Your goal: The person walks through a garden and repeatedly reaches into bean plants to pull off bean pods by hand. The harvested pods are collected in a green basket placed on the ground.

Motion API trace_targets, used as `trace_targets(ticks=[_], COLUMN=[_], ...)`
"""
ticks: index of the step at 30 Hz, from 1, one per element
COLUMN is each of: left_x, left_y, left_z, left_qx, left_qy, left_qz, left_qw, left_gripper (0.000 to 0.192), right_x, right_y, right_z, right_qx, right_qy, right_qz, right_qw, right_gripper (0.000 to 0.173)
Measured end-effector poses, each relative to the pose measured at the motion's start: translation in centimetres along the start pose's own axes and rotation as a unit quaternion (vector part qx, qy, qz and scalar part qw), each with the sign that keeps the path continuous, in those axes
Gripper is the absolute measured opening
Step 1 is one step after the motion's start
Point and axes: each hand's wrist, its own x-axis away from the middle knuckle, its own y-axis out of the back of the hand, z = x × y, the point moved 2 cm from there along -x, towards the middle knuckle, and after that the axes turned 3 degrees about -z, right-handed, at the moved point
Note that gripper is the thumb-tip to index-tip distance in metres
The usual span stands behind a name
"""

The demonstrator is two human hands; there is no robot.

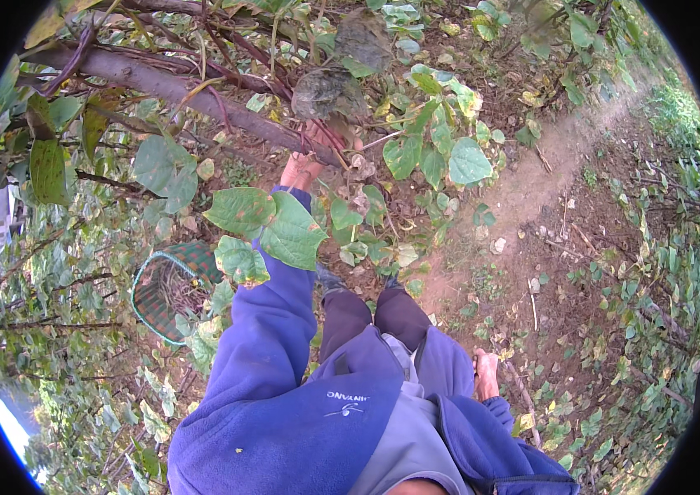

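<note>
My left hand (301, 169) reaches up among climbing bean-like vines, at the end of a slanting wooden pole (201, 104). The pole and reddish twining stems (329, 133) cross in front of it. Its fingers are partly covered, so I cannot tell what they grip. Curled dry leaves (328, 93) hang just above this hand. Broad green leaves (291, 229) lie over the view of my forearm. Low beside my right hip is my right hand (486, 373), its fingers bent near the jacket hem. Whether something is in it cannot be made out.
A green and brown woven basket (201, 257) with dry, thin plant matter inside stands left of my legs, partly behind leaves. A bare earth path (548, 167) runs to the upper right. Fallen sticks (522, 396) and leafy vines (640, 291) lie on the right.
</note>
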Motion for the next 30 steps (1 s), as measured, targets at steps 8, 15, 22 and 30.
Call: trace_targets(ticks=[8,15,22,30], left_x=[3.4,3.1,5.3,9.1], left_y=[0.6,-0.2,-0.2,-3.8], left_z=[-1.8,-5.0,-5.2,-10.0], left_qx=[-0.293,-0.178,-0.136,-0.190], left_qy=[-0.005,-0.016,0.007,0.045], left_qz=[0.025,0.033,0.032,0.070], left_qw=[0.956,0.983,0.990,0.978], left_gripper=[0.041,0.038,0.038,0.041], right_x=[-1.9,-1.9,-0.7,0.4], right_y=[0.1,-0.7,-1.5,-2.8], right_z=[-0.3,0.8,3.2,4.7], right_qx=[0.005,0.041,0.030,0.060], right_qy=[0.000,0.029,0.009,0.055], right_qz=[0.013,-0.005,0.009,0.029], right_qw=[1.000,0.999,0.999,0.996], right_gripper=[0.029,0.029,0.028,0.034])
